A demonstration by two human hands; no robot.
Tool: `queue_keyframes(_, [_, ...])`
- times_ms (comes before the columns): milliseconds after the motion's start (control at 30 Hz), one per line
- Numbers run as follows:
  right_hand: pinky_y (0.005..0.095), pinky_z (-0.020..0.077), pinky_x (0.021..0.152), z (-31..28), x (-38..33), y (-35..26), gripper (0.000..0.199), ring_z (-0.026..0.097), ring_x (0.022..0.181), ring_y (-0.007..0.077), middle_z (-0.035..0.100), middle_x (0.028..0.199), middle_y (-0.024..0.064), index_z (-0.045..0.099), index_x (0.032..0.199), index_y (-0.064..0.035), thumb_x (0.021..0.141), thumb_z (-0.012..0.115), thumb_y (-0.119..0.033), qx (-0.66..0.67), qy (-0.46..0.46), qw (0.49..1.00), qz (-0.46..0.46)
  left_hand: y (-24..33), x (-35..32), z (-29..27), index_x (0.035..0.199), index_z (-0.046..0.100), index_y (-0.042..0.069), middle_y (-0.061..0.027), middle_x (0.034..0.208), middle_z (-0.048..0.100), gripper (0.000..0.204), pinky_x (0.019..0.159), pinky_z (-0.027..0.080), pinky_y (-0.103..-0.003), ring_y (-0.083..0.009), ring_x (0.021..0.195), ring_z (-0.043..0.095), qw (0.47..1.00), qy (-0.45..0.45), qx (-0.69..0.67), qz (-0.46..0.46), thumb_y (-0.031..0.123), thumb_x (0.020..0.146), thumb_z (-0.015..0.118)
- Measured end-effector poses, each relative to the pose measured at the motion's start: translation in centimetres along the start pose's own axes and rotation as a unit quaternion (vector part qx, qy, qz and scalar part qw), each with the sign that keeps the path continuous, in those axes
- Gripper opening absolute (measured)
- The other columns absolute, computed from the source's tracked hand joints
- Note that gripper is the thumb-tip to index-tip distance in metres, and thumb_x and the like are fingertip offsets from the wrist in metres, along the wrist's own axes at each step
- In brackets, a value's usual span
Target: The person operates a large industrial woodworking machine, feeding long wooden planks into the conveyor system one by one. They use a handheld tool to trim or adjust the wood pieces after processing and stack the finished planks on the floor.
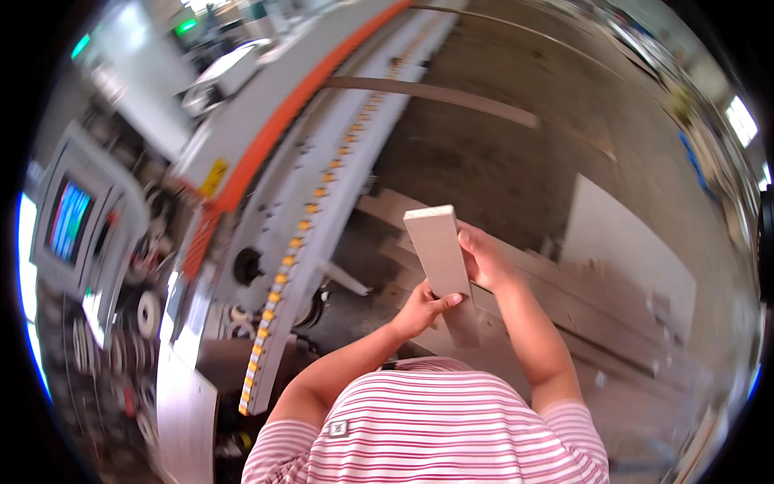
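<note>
A pale narrow rectangular board (439, 258) stands tilted in front of my chest, held in both hands. My left hand (421, 310) grips its lower part, thumb across the face. My right hand (482, 260) clasps its right edge higher up. My forearms come up from a red-and-white striped shirt (427, 427) at the bottom of the view.
A long grey machine (322, 169) with an orange strip and a row of yellow rollers runs diagonally on my left. A screen panel (71, 219) glows at far left. A white panel (621, 250) and stacked boards (556, 290) lie on the concrete floor to the right.
</note>
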State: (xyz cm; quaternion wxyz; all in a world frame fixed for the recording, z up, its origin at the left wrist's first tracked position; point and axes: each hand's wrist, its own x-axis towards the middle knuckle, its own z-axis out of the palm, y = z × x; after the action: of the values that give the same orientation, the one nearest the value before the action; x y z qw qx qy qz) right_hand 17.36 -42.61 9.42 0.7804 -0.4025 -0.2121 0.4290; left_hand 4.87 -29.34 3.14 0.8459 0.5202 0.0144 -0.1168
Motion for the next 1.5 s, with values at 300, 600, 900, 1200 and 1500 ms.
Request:
queue_keyframes(300, [0.0302,0.0492,0.089,-0.5,-1.4,8.6,0.029,0.062,0.098,0.0155,0.064,0.108,0.0066,0.060,0.114,-0.0017,0.099,0.055,-0.026,-0.258,0.045,0.949,0.173,6.2,-8.8,-18.9,0.105,0.061,0.000,-0.0091,0.091,0.067,0.027,0.065,0.056,-0.036,-0.0208,0.076,0.067,0.851,0.506,-0.089,0.111,0.023,0.091,0.067])
queue_keyframes(600, [0.0323,0.0512,0.089,1.3,0.7,12.7,0.022,0.064,0.099,0.0187,0.066,0.106,0.0100,0.062,0.111,0.0007,0.099,0.054,-0.017,-0.255,0.019,0.938,0.234,9.3,-14.4,-36.3,0.110,0.063,0.000,-0.0086,0.099,0.067,0.028,0.073,0.054,-0.036,-0.0218,0.086,0.066,0.785,0.596,-0.131,0.103,0.019,0.090,0.069])
queue_keyframes(900, [0.0379,0.0267,0.115,9.3,8.6,17.6,0.066,0.030,0.141,0.0286,0.029,0.152,0.0223,0.023,0.147,0.0062,0.095,0.058,-0.013,-0.041,-0.085,0.969,0.226,7.2,-12.0,-37.1,0.114,0.058,0.003,-0.0045,0.095,0.064,0.036,0.072,0.052,-0.036,-0.0193,0.082,0.062,0.776,0.592,-0.157,0.149,0.034,0.097,0.058])
queue_keyframes(1200, [0.0431,0.0149,0.120,14.9,15.9,19.5,0.075,0.017,0.147,0.0335,0.019,0.155,0.0249,0.012,0.149,0.0089,0.093,0.055,-0.016,0.199,-0.057,0.941,0.269,7.3,-11.9,-42.2,0.120,0.052,0.001,-0.0107,0.101,0.064,0.044,0.073,0.054,-0.038,-0.0226,0.087,0.064,0.723,0.678,-0.087,0.096,0.039,0.097,0.056])
queue_keyframes(1500, [0.0450,0.0177,0.119,14.0,17.8,18.6,0.059,0.025,0.143,0.0364,0.032,0.148,0.0247,0.034,0.140,0.0043,0.091,0.054,-0.022,0.211,-0.053,0.949,0.230,8.8,-10.4,-41.2,0.126,0.042,-0.008,-0.0259,0.124,0.056,0.063,0.091,0.046,-0.043,-0.0384,0.112,0.057,0.663,0.739,0.113,0.022,0.047,0.096,0.051])
